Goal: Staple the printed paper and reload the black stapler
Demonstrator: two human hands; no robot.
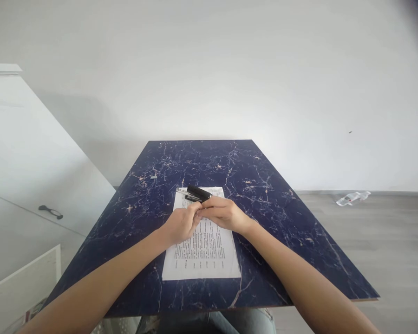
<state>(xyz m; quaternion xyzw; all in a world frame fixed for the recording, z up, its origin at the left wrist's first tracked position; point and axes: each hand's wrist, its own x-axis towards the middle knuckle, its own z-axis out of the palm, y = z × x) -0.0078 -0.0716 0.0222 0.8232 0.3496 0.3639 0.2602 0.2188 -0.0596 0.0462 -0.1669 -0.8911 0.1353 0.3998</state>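
Note:
A black stapler (pixel 199 193) with a thin metal part sticking out to the left lies tilted in front of my fingers, over the top part of a printed sheet of paper (pixel 204 260). My right hand (pixel 226 213) is closed around the stapler's near end. Against it, my left hand (pixel 183 223) is closed too, its thumb and fingertips at the stapler's lower end and touching the right fingers. The fingers hide the near part of the stapler. Beyond the hands, to the left, a small pale strip (pixel 153 177) rests on the table.
The dark blue marble-patterned table (pixel 209 160) reaches toward a white wall (pixel 230 69). On the left stands a white cabinet (pixel 28 157) with a dark handle (pixel 50 212). A clear crumpled plastic bottle (pixel 353 198) lies on the grey floor (pixel 362 241) at the right.

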